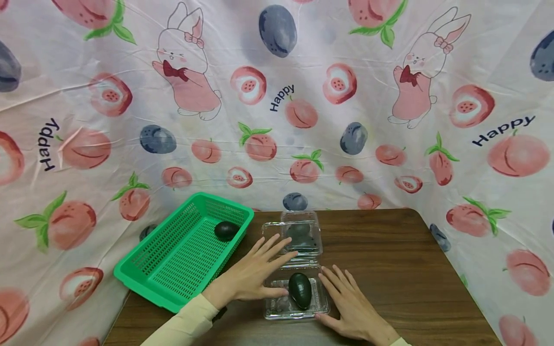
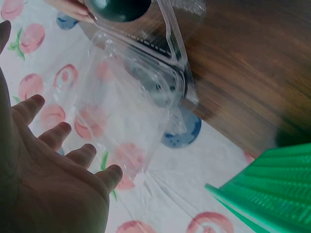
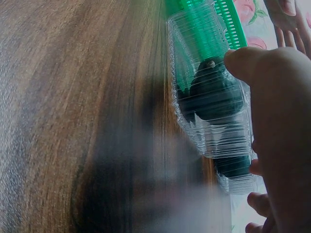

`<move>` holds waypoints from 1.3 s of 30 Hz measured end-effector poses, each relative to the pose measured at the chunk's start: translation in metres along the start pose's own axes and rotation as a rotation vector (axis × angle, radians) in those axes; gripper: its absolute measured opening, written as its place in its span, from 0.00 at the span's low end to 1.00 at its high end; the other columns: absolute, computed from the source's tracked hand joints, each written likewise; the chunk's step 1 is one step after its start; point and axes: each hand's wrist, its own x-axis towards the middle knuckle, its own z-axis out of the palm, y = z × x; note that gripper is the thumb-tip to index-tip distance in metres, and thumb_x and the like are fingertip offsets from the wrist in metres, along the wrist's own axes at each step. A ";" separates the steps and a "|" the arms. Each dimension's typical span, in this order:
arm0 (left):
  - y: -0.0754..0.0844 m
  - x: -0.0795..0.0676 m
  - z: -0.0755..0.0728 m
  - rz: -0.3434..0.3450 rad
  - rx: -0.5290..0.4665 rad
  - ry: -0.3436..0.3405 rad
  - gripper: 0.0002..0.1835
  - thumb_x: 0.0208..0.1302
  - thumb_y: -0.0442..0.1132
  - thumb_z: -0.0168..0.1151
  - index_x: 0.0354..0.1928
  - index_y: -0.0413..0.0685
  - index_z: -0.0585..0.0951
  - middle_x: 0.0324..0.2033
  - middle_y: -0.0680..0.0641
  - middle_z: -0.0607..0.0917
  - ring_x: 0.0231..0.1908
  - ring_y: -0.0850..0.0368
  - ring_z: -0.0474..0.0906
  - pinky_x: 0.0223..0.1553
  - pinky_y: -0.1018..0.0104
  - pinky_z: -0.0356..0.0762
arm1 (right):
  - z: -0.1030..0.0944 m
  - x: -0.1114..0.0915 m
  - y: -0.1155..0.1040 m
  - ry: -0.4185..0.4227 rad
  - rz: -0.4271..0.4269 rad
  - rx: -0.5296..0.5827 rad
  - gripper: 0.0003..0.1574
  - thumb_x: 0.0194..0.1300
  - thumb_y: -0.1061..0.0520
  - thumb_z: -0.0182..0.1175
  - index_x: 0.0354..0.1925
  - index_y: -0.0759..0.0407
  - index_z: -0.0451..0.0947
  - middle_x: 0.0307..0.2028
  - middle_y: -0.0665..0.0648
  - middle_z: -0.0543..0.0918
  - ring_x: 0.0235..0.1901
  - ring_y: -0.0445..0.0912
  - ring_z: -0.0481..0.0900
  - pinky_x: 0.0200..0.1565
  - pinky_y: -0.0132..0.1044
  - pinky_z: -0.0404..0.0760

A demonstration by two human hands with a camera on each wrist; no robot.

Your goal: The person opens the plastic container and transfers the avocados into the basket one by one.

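A dark green avocado (image 1: 300, 291) lies in the base of a clear plastic clamshell box (image 1: 277, 307), whose hinged lid (image 1: 270, 230) is raised at the back. My left hand (image 1: 255, 274) reaches over the box's left side with fingers spread, its thumb pointing at the avocado and nothing in its grasp. At the right side, my right hand (image 1: 352, 307) has its fingers extended along the wall, the thumb at the front right corner. In the right wrist view, the right thumb (image 3: 243, 63) overlaps the box rim beside the avocado (image 3: 214, 92).
Left of the box, a green plastic basket (image 1: 149, 290) holds another dark avocado (image 1: 226, 231). Behind the raised lid stands a second clear box (image 1: 298, 216) with something dark inside. A wooden table (image 1: 389, 259) carries everything, against a fruit-printed cloth (image 1: 303, 149).
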 end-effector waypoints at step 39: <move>0.020 0.024 0.040 0.120 -0.060 -0.234 0.42 0.85 0.69 0.56 0.91 0.65 0.61 0.91 0.53 0.62 0.91 0.46 0.58 0.85 0.37 0.69 | 0.001 -0.001 -0.003 -0.033 0.021 0.022 0.59 0.74 0.23 0.67 0.81 0.62 0.73 0.81 0.63 0.77 0.80 0.67 0.76 0.87 0.30 0.16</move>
